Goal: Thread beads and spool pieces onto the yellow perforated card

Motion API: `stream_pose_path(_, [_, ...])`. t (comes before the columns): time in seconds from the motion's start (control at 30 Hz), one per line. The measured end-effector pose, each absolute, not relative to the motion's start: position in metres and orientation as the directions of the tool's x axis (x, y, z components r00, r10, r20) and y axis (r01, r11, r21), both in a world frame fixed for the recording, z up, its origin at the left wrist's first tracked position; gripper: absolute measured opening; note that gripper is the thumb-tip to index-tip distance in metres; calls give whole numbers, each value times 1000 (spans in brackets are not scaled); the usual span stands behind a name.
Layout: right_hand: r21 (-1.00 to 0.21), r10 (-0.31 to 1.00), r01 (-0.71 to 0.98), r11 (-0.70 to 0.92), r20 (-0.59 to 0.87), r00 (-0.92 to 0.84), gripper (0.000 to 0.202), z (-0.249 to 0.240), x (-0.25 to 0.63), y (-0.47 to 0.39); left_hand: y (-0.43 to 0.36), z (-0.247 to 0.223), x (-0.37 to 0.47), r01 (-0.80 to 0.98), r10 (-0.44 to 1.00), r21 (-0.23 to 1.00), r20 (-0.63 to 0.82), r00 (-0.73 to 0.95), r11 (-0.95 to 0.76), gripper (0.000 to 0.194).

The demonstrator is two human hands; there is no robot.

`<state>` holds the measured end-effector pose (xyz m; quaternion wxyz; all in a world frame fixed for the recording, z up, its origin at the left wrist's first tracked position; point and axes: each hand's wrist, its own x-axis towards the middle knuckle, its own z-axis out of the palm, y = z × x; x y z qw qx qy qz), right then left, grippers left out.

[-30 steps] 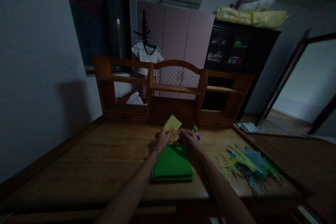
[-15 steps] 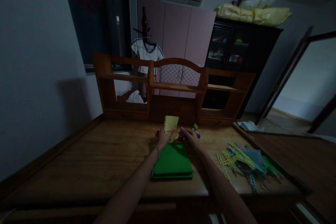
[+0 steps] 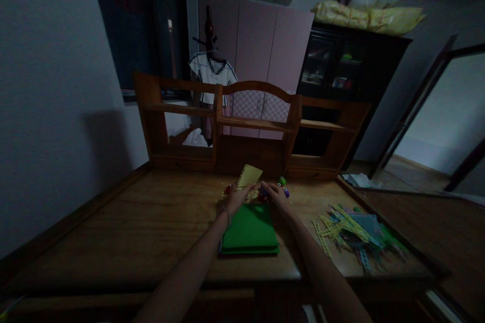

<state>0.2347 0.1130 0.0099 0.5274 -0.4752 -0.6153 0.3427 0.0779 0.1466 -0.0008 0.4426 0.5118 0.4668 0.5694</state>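
Between the fingers of my left hand [image 3: 237, 199] is a yellow sheet [image 3: 249, 175] with small holes along its edges, tilted above the desk. My right hand [image 3: 277, 197] is closed on a small purple object [image 3: 264, 189], just right of my left hand. Small pale bits [image 3: 252, 196] lie scattered under and between the hands. A red object [image 3: 228, 189] sits by my left hand. A green toy with an eye [image 3: 281, 180] and a purple one [image 3: 286, 193] are beside my right hand. Nearer me lies a stack of green sheets [image 3: 250, 229].
On the right of the wooden desk [image 3: 151, 222] is a pile of yellow, blue and green cut strips [image 3: 356, 232]. A wooden shelf unit [image 3: 257, 123] stands along the back edge. A wall [image 3: 56, 111] rises on the left.
The yellow sheet has turned and tilted to the right in my left hand. My right hand has barely moved, still at the purple object.
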Motion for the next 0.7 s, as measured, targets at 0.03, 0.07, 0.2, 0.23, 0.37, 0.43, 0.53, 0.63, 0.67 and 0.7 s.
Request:
stream_pose_path(0.03, [-923,945,218,317,327,12,46,9,234,113,146,0,77,-7,981,984,178,-79,-179,39])
stream_pose_path(0.07, [-924,944,214,318,328,12,46,9,234,114,146,1,77,19,981,983,182,-74,-181,39])
stream_pose_path(0.2, [-921,947,232,313,322,2,47,10,235,114,144,3,72,127,977,972,205,-59,-197,41])
stream_pose_path(0.23, [-920,947,239,311,320,1,47,11,235,114,144,3,72,143,974,968,218,-59,-208,41])
stream_pose_path(0.37, [-916,946,244,318,325,-14,47,11,235,114,147,1,72,195,969,956,235,-71,-217,37])
stream_pose_path(0.43, [-916,945,246,317,327,-1,47,11,235,114,149,-1,73,200,975,962,206,-84,-186,34])
stream_pose_path(0.53, [-916,945,245,316,327,4,48,11,235,114,151,-3,75,172,977,969,194,-92,-176,33])
stream_pose_path(0.63, [-918,949,249,307,316,-5,49,13,235,112,151,-3,74,135,976,971,208,-63,-199,34])
stream_pose_path(0.67, [-919,950,253,302,312,-1,49,13,235,112,150,-2,74,128,977,971,210,-47,-202,34])
stream_pose_path(0.7, [-920,951,256,297,308,3,49,13,235,111,148,0,73,122,977,971,211,-31,-206,33])
